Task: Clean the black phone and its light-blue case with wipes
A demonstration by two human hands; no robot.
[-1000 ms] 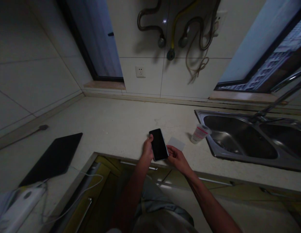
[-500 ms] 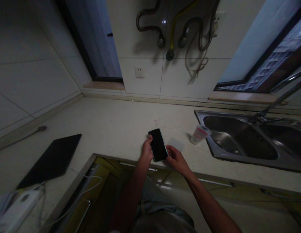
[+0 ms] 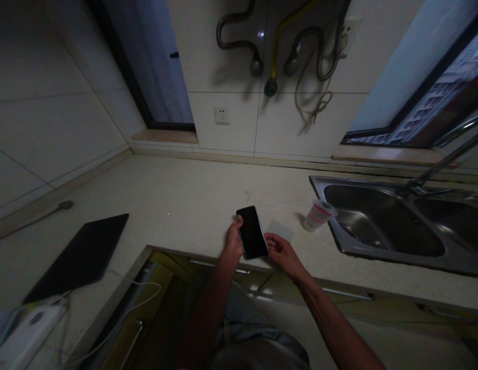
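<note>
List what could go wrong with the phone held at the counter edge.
1. Drop: the left hand and right hand hold the phone only by its edges, at the lip of the counter; a slip could send it to the floor.
2. Knock: the cup stands close to the right hand, beside the sink; a careless move might tip it. Its contents cannot be told.
</note>
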